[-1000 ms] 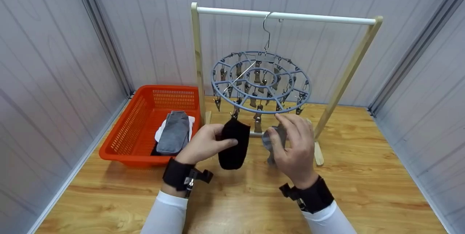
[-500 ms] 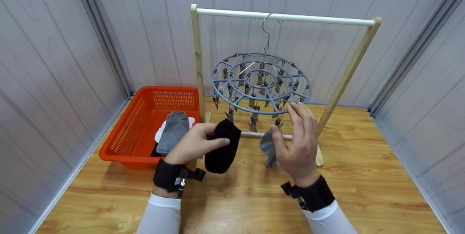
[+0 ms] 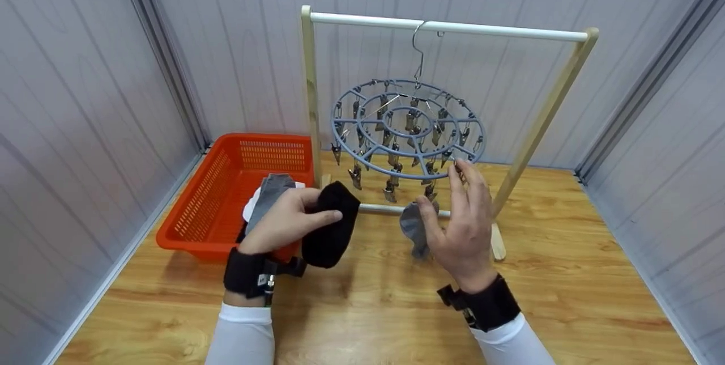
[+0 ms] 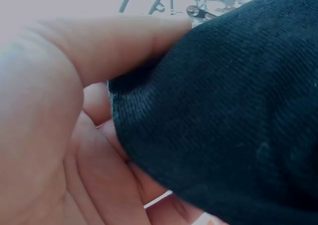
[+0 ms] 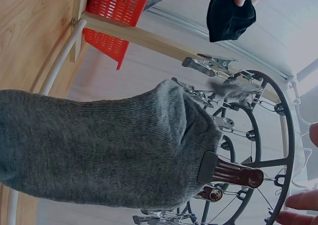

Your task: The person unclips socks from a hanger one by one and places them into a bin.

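My left hand (image 3: 286, 220) pinches a black sock (image 3: 331, 232) between thumb and fingers, left of the round clip hanger (image 3: 362, 155). The left wrist view shows the thumb lying on the ribbed black sock (image 4: 223, 101). A grey sock (image 3: 413, 229) hangs below the hanger's near right side. In the right wrist view a metal clip (image 5: 233, 173) bites the cuff of this grey sock (image 5: 99, 145). My right hand (image 3: 464, 229) is beside the grey sock, its fingers extended up to the hanger's rim and apart from the sock. Whether the fingertips touch the rim, I cannot tell.
An orange basket (image 3: 187, 189) with folded grey and white socks (image 3: 272, 189) stands at the left. The hanger hooks over the white bar (image 3: 510, 30) of a wooden stand (image 3: 535, 132). Several metal clips dangle from the rings. Panelled walls enclose the wooden floor (image 3: 566, 274).
My left hand has moved left with the black sock, away from the clip it hung close to. The right hand has shifted slightly right and up along the rim. The hanger has turned a little.
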### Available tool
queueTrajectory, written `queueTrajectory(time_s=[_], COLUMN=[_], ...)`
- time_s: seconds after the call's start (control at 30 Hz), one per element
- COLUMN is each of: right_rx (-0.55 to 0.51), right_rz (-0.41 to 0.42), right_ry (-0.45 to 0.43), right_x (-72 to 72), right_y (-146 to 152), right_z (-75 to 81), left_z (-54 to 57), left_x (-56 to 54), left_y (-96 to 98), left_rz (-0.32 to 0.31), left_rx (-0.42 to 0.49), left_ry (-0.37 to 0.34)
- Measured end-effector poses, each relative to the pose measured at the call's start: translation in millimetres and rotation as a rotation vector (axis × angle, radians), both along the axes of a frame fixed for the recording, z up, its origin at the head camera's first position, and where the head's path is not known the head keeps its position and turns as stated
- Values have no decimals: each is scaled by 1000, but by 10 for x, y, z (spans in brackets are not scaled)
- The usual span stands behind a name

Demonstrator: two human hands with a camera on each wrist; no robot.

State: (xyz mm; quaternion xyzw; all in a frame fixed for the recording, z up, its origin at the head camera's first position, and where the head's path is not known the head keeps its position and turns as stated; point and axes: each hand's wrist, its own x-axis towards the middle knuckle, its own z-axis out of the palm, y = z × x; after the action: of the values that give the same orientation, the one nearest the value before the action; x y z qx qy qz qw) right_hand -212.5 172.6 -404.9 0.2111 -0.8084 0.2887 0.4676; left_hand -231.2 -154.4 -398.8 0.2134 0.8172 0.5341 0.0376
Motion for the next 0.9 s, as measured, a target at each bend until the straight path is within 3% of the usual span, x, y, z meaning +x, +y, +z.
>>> queueTrajectory(time_s=[0.3, 0.67, 0.77, 0.9], right_rx=[2, 10, 15, 14], right_rz=[8, 13, 15, 17], right_ry=[-10, -30, -38, -40], right_x=[8, 40, 44, 45], right_y=[-25, -27, -32, -46], right_z=[-17, 3, 7, 9], left_z=[-13, -11, -21, -55], left_x=[-13, -24, -26, -44], left_y=[-199, -396, -455, -525], left_rz=[156, 381, 430, 500], left_rx=[79, 305, 295, 200], left_ry=[13, 84, 99, 93])
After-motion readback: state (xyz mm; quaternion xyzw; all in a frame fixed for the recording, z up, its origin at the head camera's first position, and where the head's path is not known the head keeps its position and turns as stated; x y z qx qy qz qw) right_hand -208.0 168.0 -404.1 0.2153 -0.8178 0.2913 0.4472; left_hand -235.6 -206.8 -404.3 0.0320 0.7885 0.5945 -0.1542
